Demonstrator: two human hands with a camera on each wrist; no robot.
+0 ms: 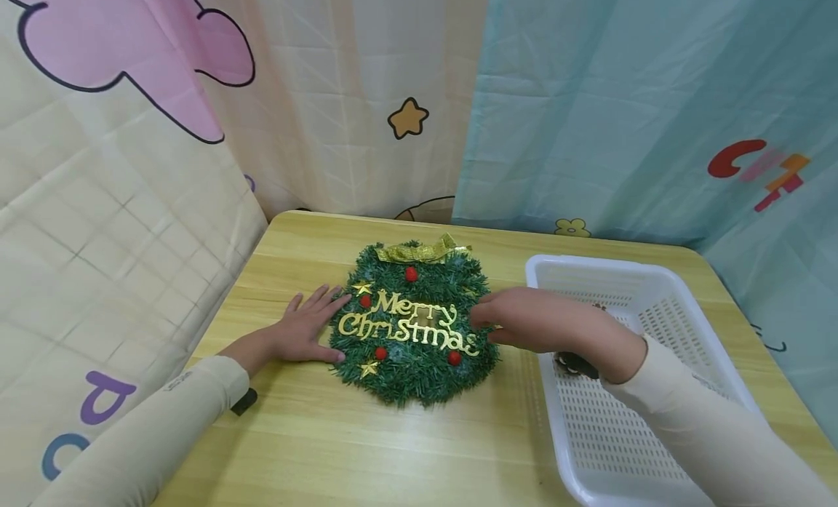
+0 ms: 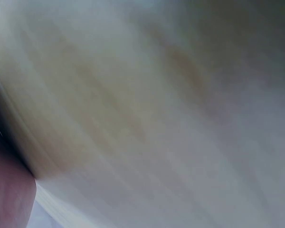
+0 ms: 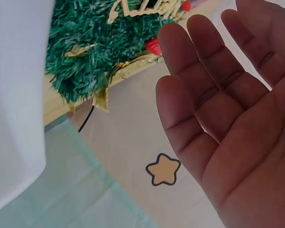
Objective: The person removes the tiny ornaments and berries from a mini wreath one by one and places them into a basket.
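A green tinsel Christmas wreath lies on the table, with gold "Merry Christmas" lettering, red balls, gold stars and a gold ribbon along its far edge. My left hand rests with spread fingers at the wreath's left edge. Over the right edge is my right hand, its fingers gently bent near the end of the lettering. In the right wrist view its loosely bent fingers hold nothing, and the wreath's foliage shows beyond them. The left wrist view is a blur of the tabletop with a bit of skin.
A white plastic basket stands on the right of the table, under my right forearm. Something brown, like a pine cone, is partly visible inside it behind the wrist. Printed curtains hang behind and beside the wooden table.
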